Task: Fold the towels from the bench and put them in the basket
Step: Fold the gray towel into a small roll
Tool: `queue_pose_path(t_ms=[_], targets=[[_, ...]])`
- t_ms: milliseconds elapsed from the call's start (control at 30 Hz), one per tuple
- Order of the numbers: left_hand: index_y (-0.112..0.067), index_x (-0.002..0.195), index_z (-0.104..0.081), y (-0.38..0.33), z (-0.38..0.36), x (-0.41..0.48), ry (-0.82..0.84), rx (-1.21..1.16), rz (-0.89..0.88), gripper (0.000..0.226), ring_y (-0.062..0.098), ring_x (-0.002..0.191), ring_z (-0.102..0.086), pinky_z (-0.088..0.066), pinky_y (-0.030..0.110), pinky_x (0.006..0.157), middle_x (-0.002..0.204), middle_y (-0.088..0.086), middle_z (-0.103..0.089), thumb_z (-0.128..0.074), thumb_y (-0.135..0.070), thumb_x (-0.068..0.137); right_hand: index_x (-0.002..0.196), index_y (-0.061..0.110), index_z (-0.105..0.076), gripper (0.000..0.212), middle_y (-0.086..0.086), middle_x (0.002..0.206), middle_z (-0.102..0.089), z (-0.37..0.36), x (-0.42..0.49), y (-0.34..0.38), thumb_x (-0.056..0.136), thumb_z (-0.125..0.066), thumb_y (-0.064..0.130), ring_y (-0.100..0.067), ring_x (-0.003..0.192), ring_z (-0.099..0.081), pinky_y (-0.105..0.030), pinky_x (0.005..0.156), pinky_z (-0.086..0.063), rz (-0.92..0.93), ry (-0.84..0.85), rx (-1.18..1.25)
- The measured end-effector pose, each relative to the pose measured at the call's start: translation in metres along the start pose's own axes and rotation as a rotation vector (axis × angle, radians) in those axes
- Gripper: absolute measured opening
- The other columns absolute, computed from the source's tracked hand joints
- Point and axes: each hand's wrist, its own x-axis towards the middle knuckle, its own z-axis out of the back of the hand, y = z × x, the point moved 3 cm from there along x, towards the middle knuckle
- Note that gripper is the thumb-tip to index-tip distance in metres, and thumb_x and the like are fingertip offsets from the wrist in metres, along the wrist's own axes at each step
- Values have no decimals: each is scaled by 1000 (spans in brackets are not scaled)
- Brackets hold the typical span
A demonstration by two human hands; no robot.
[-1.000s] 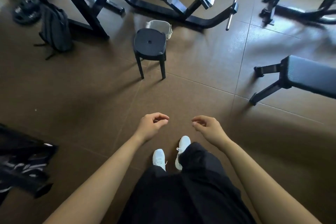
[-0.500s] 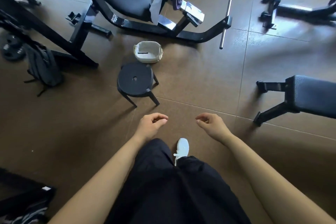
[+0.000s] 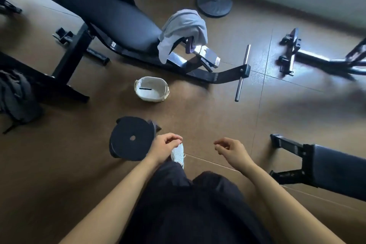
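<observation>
A pale grey towel (image 3: 184, 25) lies crumpled over the near end of the bench (image 3: 111, 14), one corner hanging down toward the chrome frame. The white basket (image 3: 152, 99) stands on the floor just in front of the bench, apart from it. The left hand (image 3: 164, 148) and right hand (image 3: 231, 149) hover low with fingers loosely curled, holding nothing. The left hand hides part of a white shoe (image 3: 178, 154). Whether the heap is one towel or several cannot be told. The bench's far end runs out of view.
</observation>
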Motion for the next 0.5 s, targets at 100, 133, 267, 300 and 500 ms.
queue_pose_path(t_ms=[100, 133, 267, 300, 500], targets=[[-13, 101, -78, -43, 26, 49, 4, -7, -13, 14, 19, 96, -71, -55, 29, 90, 99, 5, -78, -66, -8, 94, 111, 19, -72, 16, 0, 97, -72, 32, 47, 43, 99, -61, 21, -16, 91, -67, -32, 84, -55, 35, 11, -15], [-14, 101, -78, -56, 35, 65, -2, -1, -17, 14, 22, 97, -71, -56, 32, 91, 98, 5, -78, -67, -9, 94, 110, 19, -72, 16, -2, 96, -73, 42, 63, 56, 98, -62, 20, -17, 90, -67, -32, 83, -54, 47, 1, -10], [-14, 100, -79, -108, 62, 129, -21, -24, -8, 13, 22, 93, -70, -54, 35, 84, 99, 10, -78, -69, -14, 92, 108, 19, -74, 16, -1, 94, -75, 81, 135, 107, 97, -63, 19, -16, 88, -69, -28, 78, -54, 70, -23, 11], [-19, 98, -80, -119, 68, 146, -45, -12, -5, 15, 21, 95, -71, -56, 37, 87, 97, 5, -79, -71, -25, 87, 108, 20, -73, 15, 1, 94, -74, 89, 155, 118, 97, -63, 20, -15, 88, -69, -25, 76, -53, 75, -15, 18], [-25, 91, -79, -191, 92, 269, -151, -24, -2, 22, 19, 88, -71, -54, 43, 97, 90, 0, -79, -67, -37, 76, 106, 19, -73, 14, 1, 92, -73, 136, 295, 181, 96, -63, 19, -12, 85, -68, -22, 73, -50, 103, 31, 38]])
